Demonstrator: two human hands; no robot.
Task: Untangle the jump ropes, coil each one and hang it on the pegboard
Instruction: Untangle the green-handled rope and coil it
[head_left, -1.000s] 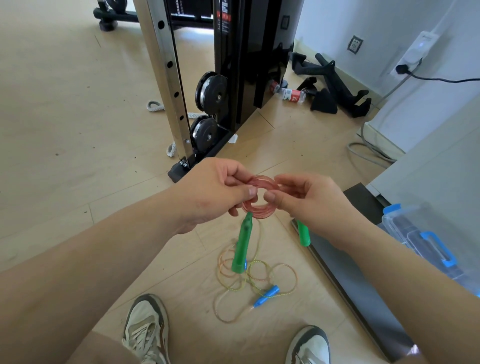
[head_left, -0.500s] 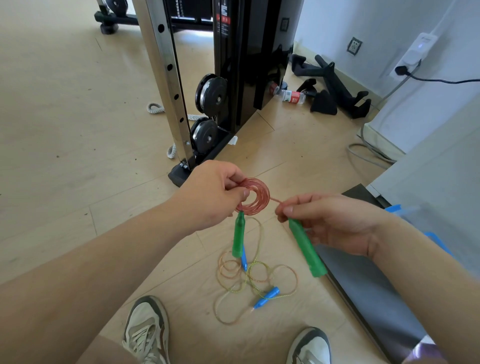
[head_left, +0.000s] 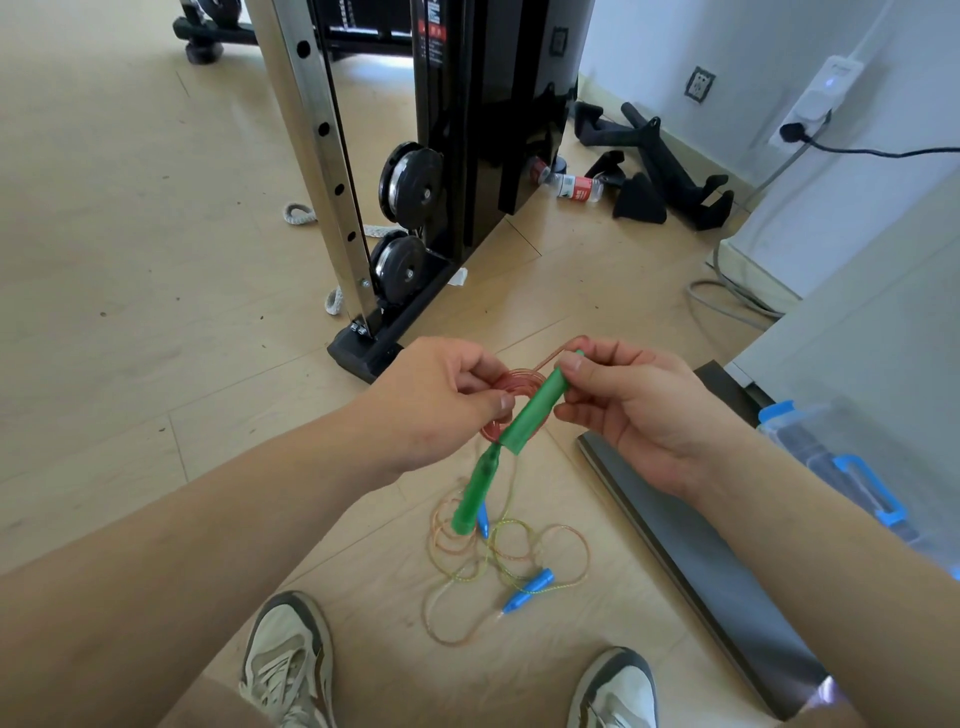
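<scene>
My left hand (head_left: 441, 405) pinches a small tight coil of pink rope (head_left: 511, 387) at waist height. From the coil one green handle (head_left: 475, 493) hangs straight down. My right hand (head_left: 639, 410) grips the rope's second green handle (head_left: 535, 410) near its top and holds it slanted across the front of the coil. On the floor between my shoes lies a second jump rope (head_left: 509, 561), a loose yellowish tangle with two blue handles (head_left: 527, 590). No pegboard is in view.
A black weight machine with a steel upright (head_left: 322, 156) stands ahead. A dark flat board (head_left: 691, 545) lies on the floor to the right, beside a clear box with blue clips (head_left: 852, 467). Black handles, a bottle (head_left: 571, 184) and cables lie by the wall.
My right hand slid from the coil to the second green handle, swung it out to the right, then brought it back up across the coil. The left hand stayed put.
</scene>
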